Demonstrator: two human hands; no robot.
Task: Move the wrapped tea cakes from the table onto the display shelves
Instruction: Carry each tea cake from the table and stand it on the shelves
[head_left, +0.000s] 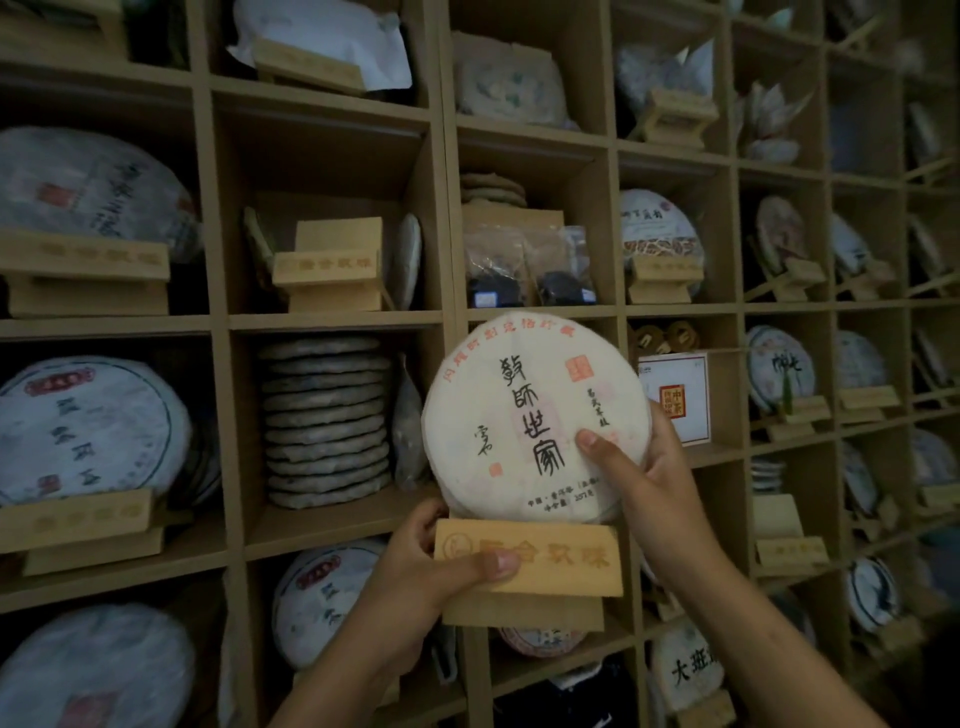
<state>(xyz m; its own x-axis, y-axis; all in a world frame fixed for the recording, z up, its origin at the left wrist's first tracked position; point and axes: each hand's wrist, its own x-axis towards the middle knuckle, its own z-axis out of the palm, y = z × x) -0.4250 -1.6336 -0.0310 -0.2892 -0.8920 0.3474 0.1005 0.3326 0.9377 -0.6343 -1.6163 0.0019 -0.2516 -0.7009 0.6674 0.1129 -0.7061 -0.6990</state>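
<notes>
Tea cake (535, 415), white paper wrap w/ black calligraphy and red seals, sits upright on edge in a wooden stand (530, 564) that I hold up in front of the display shelves (447, 218), not yet set in any compartment. Left hand (421, 577) grips the stand from the left side, thumb across its engraved front face; right hand (644, 467) grips the cake's right rim, thumb pressed on the front wrap, fingers behind. Reason for the two-point hold, as I judge it: the stand carries the weight from below while the right hand keeps the disc from tipping fwd or rolling out of the slot. Label faces me, so it will face outward once shelved. Compartments, contents: directly behind the cake, one cell appears partly free, interior mostly hidden by the cake. Cell left of it holds a stack of unwrapped-looking cakes (327, 421) laid flat. Cell above holds two clear bags (530, 270) of dark tea w/ flat cakes behind. Cell to the right holds a white box (675, 395) w/ red label. Further cells hold single wrapped cakes on matching stands, e.g. upper right (660, 234) and far left (88, 431). Desk not in view. Next req., by my estimate: slide stand and cake together into the free cell, level, then let go.
</notes>
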